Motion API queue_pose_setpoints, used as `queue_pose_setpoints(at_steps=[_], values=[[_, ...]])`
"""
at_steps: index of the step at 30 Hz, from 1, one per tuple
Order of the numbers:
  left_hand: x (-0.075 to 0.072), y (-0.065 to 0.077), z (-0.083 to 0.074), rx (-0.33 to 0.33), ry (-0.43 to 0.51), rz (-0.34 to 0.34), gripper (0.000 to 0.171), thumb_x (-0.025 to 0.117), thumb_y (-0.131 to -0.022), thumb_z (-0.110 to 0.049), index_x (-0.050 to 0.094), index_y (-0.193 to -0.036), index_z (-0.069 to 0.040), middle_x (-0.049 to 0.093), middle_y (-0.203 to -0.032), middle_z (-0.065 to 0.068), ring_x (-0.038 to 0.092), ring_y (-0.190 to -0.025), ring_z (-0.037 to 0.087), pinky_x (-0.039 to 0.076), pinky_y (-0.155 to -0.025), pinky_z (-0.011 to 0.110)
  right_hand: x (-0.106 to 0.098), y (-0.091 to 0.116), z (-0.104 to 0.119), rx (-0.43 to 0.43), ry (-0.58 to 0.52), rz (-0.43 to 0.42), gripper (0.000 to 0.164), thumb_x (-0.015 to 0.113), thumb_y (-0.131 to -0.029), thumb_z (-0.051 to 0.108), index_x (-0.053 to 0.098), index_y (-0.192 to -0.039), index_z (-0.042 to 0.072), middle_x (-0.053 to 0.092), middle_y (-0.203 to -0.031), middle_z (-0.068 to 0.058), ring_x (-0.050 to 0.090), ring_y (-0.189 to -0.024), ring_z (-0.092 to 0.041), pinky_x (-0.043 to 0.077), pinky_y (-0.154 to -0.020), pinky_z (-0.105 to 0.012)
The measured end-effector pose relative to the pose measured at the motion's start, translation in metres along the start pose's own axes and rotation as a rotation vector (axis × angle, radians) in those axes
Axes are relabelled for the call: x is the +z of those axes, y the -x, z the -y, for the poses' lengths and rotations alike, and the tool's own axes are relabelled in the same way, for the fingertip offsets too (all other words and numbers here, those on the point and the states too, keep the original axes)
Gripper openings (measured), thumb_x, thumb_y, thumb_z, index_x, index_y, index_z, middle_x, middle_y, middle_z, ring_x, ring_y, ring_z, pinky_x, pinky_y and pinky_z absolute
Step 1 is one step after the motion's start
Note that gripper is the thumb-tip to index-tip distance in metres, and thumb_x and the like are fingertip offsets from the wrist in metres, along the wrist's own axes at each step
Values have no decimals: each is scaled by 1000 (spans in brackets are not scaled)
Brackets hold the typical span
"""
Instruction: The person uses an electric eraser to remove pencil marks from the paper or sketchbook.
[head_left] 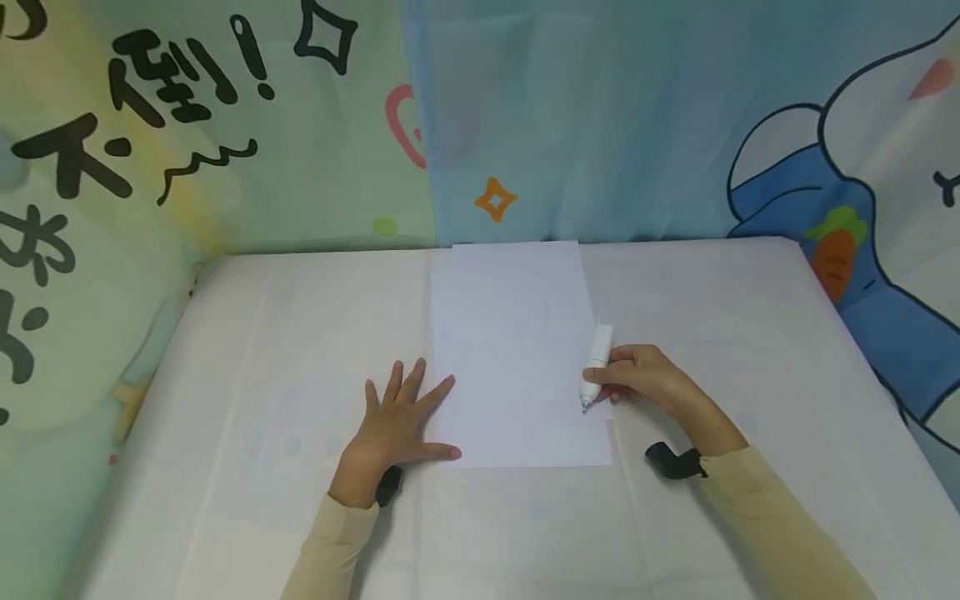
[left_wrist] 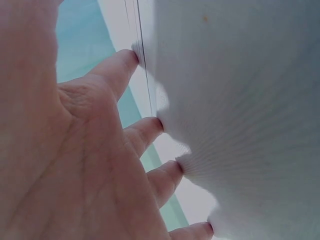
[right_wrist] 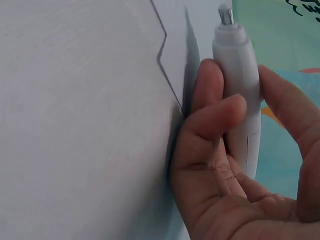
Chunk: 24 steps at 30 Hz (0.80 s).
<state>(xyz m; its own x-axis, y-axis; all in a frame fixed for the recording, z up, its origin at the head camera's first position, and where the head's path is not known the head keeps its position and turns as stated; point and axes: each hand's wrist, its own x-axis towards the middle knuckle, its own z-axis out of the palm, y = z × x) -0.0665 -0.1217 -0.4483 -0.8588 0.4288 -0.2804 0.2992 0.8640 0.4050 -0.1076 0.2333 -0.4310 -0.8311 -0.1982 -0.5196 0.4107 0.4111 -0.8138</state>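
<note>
White paper (head_left: pixel 517 350) lies upright on the table, its far end near the backdrop. At its right edge my right hand (head_left: pixel 652 379) pinches a thick white pen-shaped tool (head_left: pixel 602 346) between thumb and fingers. The tool's small metal tip points toward me in the head view, low over the paper's edge; the right wrist view shows the tip as narrow grey metal pieces in a white collar. A notch shows in the paper's outline there. My left hand (head_left: pixel 390 429) is spread flat at the left edge, thumb and index fingertips on the paper, the other fingertips on the cloth.
A white cloth (head_left: pixel 315 333) with faint creases covers the table. Behind and to the left hangs a printed backdrop (head_left: pixel 585 125) with cartoon drawings and lettering. Black bands (head_left: pixel 672 461) circle both wrists, below beige sleeves (head_left: pixel 772 517).
</note>
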Motion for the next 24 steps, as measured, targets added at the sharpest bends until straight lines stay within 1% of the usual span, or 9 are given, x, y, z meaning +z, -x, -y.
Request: queue_pose_setpoints(at_steps=[4,6,9,11,12,16,20,22,24], values=[[1,2,1,-2,2,-12,94,76,-76,-55,34,-153,-23,13,-162,20,2,-147,46,3,-108,74,-3,4,-3,16,85,-45,63,76,-85,26,50,-125,-15,72,-80,3,63,-68,-7,51,-66,-21],[1,4,1,0,-1,-16,93,75,-77,-55,34,-153,-23,13,-162,20,2,-147,46,4,-108,74,-4,7,-6,23,130,-80,69,78,-84,29,49,-128,-16,72,-84,3,64,-67,-7,51,-70,-22],[2,6,1,11,-3,-12,90,74,-79,-54,34,-153,-21,15,-161,19,4,-147,46,4,-108,74,-3,16,-12,37,165,-124,75,78,-83,32,48,-131,-16,71,-90,2,65,-70,-6,51,-83,-30],[2,7,0,17,-5,-9,88,72,-81,-53,34,-153,-20,15,-161,19,4,-147,46,4,-109,73,-1,20,-15,37,159,-145,72,78,-83,32,51,-130,-15,71,-93,1,66,-72,-6,48,-90,-37],[1,8,0,20,-6,-9,88,72,-81,-53,34,-153,-20,15,-161,19,4,-147,46,5,-109,73,0,23,-17,31,150,-156,70,78,-83,31,52,-130,-14,72,-93,0,66,-72,-5,48,-91,-39],[-1,8,-1,32,-13,-8,87,71,-83,-52,33,-153,-19,16,-161,18,5,-147,45,5,-109,73,5,29,-20,11,139,-204,62,79,-83,29,59,-124,-12,74,-92,-4,67,-72,-5,51,-88,-34],[-2,7,-1,32,-11,-4,87,71,-83,-51,33,-153,-19,16,-161,19,6,-147,45,6,-109,72,6,33,-20,-16,205,-242,58,77,-85,31,61,-121,-12,74,-93,-7,66,-71,-7,51,-81,-30],[-3,7,-1,29,-5,1,87,72,-83,-51,33,-153,-18,15,-161,19,5,-147,45,6,-109,72,6,34,-21,-56,267,-265,57,74,-88,33,60,-122,-11,72,-96,-10,66,-78,-13,50,-78,-29],[-3,7,-1,31,-7,-7,89,73,-81,-51,33,-153,-18,17,-161,19,7,-147,45,7,-110,72,6,38,-23,-143,323,-318,55,70,-91,33,60,-123,-10,70,-102,-15,66,-87,-21,50,-75,-25]])
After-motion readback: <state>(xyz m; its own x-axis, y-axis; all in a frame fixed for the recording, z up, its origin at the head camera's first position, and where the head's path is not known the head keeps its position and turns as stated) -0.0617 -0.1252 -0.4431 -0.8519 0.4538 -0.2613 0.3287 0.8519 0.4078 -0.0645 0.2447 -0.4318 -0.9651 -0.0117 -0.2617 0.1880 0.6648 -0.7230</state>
